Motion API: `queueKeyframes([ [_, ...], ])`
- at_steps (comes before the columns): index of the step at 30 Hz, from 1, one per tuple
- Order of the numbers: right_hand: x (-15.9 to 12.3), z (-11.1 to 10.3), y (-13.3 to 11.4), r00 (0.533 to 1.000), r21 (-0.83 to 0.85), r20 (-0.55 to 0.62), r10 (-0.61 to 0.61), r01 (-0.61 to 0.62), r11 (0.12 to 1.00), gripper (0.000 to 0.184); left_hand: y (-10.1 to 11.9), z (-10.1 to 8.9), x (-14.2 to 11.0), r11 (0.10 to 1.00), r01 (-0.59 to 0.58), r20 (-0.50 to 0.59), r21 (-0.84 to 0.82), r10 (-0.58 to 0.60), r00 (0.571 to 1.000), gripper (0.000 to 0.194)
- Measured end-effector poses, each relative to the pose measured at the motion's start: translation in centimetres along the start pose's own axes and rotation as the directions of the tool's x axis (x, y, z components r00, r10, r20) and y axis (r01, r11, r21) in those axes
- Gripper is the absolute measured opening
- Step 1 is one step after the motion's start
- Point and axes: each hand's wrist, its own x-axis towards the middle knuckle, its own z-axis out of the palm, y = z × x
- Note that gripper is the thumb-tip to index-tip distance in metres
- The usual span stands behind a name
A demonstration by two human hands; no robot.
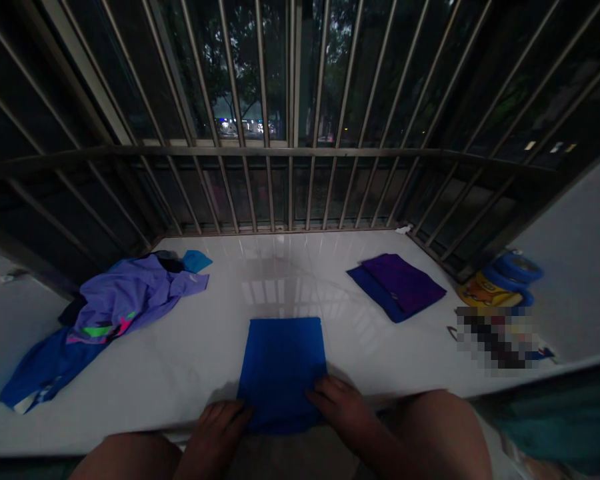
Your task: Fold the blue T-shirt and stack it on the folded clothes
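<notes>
A folded blue cloth (283, 363) lies on the white sill (280, 273) right in front of me. My left hand (219, 430) rests on the cloth's near left corner, fingers lying flat. My right hand (341, 405) presses on the near right edge with fingers spread over the fabric. Neither hand lifts the cloth.
A loose heap of purple and blue clothes (110, 310) lies at the left. A folded stack, purple on blue (397, 285), sits at the right. Blue tape rolls (513, 273) and small items lie at the far right. Metal window bars (290, 187) close off the back.
</notes>
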Motion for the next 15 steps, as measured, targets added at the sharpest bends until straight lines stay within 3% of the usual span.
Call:
queueKeyframes([
  [2,1.1,-2.7,0.6,0.993,0.02,0.091,0.073,-0.075,0.997,0.033,0.1,-1.6,2.1,0.989,0.043,0.053,-0.142,-0.035,0.998,0.056],
  [4,2.7,-6.1,1.6,0.964,0.056,0.199,0.179,-0.194,0.98,0.04,0.4,-3.5,5.8,0.949,0.163,0.143,-0.272,-0.127,0.981,0.039],
  [7,5.9,-10.8,4.4,0.895,0.071,0.291,0.337,-0.371,0.926,0.038,1.1,-6.2,14.3,0.864,0.343,0.322,-0.37,-0.227,0.919,0.027],
  [9,8.3,-13.1,7.2,0.872,0.041,0.258,0.417,-0.441,0.896,0.03,1.5,-7.5,21.2,0.847,0.373,0.39,-0.378,-0.22,0.894,0.029],
  [12,11.8,-16.0,12.5,0.863,0.001,0.08,0.499,-0.501,0.866,0.028,2.5,-8.7,31.2,0.846,0.341,0.306,-0.409,-0.225,0.925,0.028],
  [15,14.1,-19.2,18.2,0.829,-0.027,-0.105,0.55,-0.555,0.831,0.033,5.2,-8.8,39.6,0.89,0.228,0.119,-0.394,-0.197,0.973,0.024],
])
